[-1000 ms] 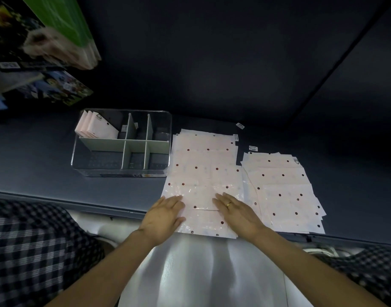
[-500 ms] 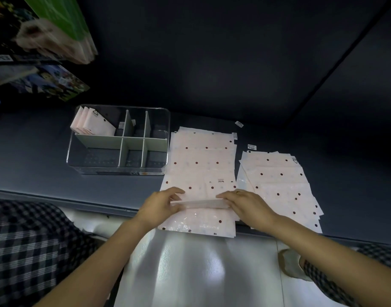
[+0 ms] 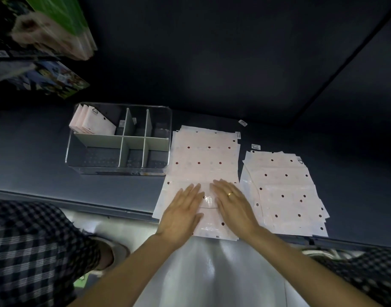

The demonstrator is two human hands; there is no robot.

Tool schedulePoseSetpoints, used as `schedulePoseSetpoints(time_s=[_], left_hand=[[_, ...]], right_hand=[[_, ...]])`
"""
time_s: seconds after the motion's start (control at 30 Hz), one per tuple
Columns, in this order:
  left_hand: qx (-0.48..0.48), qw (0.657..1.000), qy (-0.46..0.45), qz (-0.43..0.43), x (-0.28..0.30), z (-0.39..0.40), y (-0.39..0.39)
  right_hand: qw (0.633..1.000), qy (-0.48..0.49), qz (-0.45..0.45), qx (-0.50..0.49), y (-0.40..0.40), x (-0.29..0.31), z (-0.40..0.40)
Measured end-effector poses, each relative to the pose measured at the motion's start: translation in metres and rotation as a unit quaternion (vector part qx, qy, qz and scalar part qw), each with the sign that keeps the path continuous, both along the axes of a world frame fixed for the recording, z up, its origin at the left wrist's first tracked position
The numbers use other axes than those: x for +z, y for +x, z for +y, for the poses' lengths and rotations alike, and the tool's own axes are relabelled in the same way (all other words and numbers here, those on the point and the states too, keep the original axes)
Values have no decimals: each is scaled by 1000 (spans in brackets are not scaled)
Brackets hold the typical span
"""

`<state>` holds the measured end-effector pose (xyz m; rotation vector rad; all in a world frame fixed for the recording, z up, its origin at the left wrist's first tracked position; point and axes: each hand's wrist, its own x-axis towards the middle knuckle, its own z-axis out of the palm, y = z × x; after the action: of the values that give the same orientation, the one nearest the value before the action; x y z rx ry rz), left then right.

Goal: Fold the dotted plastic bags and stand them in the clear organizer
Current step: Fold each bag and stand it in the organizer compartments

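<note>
Now both hands flat, fingers straight: left hand (image 3: 181,212), right hand (image 3: 234,207) press bag (image 3: 206,171) right of organizer (image 3: 118,138). Bag likely thin, slick, springy; pinch near edge, crease firmly. Folded bags (image 3: 91,122) stand inside organizer.

Two hands show: the left hand (image 3: 183,214) and the right hand (image 3: 232,204). One clear organizer (image 3: 118,139) holds six compartments. About three folded bags (image 3: 91,122) stand in one of them. Two stacks of dotted bags (image 3: 204,156) lie flat; sheets per stack cannot be counted. One ring (image 3: 230,194).
</note>
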<state>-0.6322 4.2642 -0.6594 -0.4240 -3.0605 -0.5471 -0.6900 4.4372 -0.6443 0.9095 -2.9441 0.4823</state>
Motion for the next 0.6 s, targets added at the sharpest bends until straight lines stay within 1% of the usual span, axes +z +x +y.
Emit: schedulePoseSetpoints(time_s=[0.03, 0.1, 0.17, 0.27, 0.33, 0.5, 0.6], left_hand=[[-6, 1000, -21, -17, -5, 3, -3], [5, 998, -44, -41, -11, 7, -12], [29, 996, -64, -47, -14, 8, -22], [58, 993, -88, -61, -17, 5, -33], [64, 990, -99, -74, -20, 2, -38], [67, 984, -118, -111, -32, -3, -31], [69, 984, -119, -113, -38, -17, -19]], right_hand=[[1000, 9, -5, 12, 5, -5, -3], [998, 17, -50, 18, 9, -15, -10], [996, 9, -90, 2, 8, -23, -14], [994, -3, -96, -42, 2, -29, -19], [994, 24, -90, -53, -3, -32, -21], [985, 136, -89, -59, -6, -48, -9], [981, 163, -92, -52, -4, -53, 10]])
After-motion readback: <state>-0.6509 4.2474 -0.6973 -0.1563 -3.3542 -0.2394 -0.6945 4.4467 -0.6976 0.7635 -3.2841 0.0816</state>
